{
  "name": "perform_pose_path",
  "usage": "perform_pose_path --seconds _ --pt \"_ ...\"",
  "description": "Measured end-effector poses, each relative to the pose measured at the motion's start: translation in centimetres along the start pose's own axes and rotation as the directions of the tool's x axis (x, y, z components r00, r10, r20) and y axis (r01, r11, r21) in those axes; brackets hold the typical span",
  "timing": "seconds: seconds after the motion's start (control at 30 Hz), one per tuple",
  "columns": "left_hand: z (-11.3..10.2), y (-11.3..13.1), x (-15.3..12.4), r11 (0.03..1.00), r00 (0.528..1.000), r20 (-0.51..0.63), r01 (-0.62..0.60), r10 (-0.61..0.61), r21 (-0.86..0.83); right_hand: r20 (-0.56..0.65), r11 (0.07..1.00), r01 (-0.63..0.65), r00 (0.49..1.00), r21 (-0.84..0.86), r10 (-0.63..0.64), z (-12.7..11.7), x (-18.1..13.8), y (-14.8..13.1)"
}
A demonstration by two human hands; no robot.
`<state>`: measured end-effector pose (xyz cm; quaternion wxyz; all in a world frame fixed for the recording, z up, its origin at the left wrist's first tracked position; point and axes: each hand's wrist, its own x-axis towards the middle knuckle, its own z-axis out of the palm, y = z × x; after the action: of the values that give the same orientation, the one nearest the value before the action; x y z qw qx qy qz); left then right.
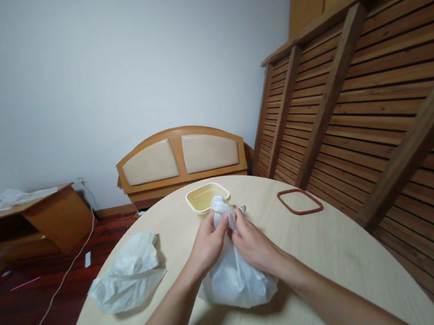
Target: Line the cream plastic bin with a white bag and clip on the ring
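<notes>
A filled white plastic bag (234,280) stands on the round pale wooden table (333,254) in front of me. My left hand (207,243) and my right hand (254,243) both pinch its gathered, knotted top (221,207) from either side. Right behind the knot sits an empty cream plastic container (207,196). A small dark item (243,209) peeks out beside my right fingers; I cannot tell what it is.
A second crumpled white plastic bag (130,275) lies on the table's left part. A reddish-brown rubber seal ring (299,200) lies at the right. Beyond the table are a padded headboard (180,159), a slatted wooden frame (372,99) leaning at right, a low cabinet (28,222) and a floor cable (58,295).
</notes>
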<state>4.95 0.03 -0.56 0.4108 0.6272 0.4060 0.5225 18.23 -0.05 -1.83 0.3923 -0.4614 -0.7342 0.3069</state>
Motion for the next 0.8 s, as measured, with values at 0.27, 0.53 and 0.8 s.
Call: perform_pose_path --seconds 0.27,0.53,0.8 --pt "0.9 -0.5 -0.3 0.995 0.999 -0.021 0.04 -0.042 -0.095 0.085 0.989 0.077 0.994 -0.129 -0.067 -0.2 -0.7 -0.6" --pt "0.1 0.0 0.3 0.996 0.999 -0.047 0.006 -0.01 -0.086 0.023 0.908 0.282 0.957 -0.311 -0.289 -5.7 0.3 -2.2" --pt "0.0 -0.1 0.1 0.997 0.997 0.008 -0.076 0.076 -0.031 0.266 0.969 0.246 0.933 0.023 -0.243 -5.2 0.9 0.5"
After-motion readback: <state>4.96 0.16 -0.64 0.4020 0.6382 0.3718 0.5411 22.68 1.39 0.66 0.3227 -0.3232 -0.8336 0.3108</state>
